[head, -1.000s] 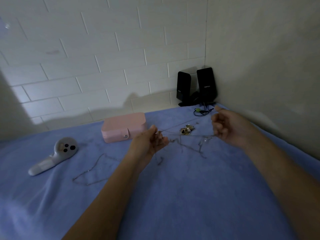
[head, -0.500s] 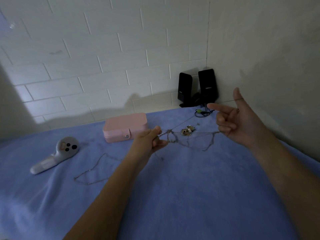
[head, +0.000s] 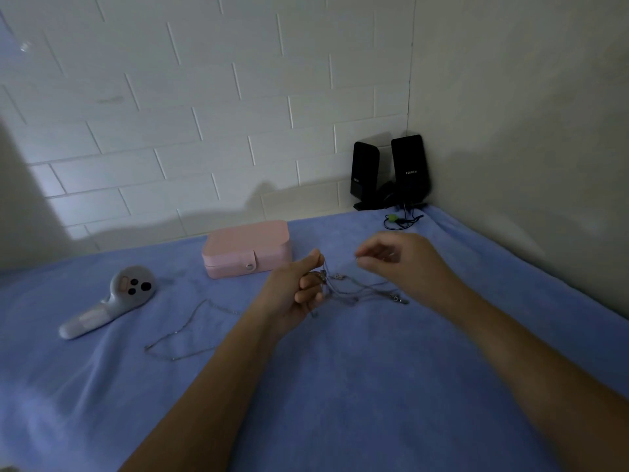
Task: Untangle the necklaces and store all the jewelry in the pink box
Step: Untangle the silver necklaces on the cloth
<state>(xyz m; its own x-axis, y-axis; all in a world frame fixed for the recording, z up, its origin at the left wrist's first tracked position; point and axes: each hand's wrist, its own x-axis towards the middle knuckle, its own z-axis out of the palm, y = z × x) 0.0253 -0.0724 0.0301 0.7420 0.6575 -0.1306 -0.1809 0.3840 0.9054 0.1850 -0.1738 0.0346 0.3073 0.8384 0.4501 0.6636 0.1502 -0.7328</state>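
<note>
My left hand [head: 294,294] pinches one end of the tangled necklaces [head: 360,291], thin silver chains that hang from its fingertips and trail right onto the blue cloth. A small gold-toned piece [head: 320,275] sits at those fingertips. Just above the tangle, my right hand [head: 398,260] is blurred, with thumb and forefinger curled together on a faint strand. A separate silver necklace [head: 183,335] lies loose on the cloth to the left. The pink box [head: 246,248] stands shut behind my left hand, its snap tab facing me.
A grey handheld device [head: 112,301] lies at the left on the blue cloth [head: 340,386]. Two black speakers [head: 388,172] with a cable and a green bead [head: 393,218] stand in the back corner. Walls close off the back and right.
My right hand, spread open half a second ago, has dropped, moved left toward the tangle and curled its fingers. The chains, stretched before, now hang slack. My left hand stayed put.
</note>
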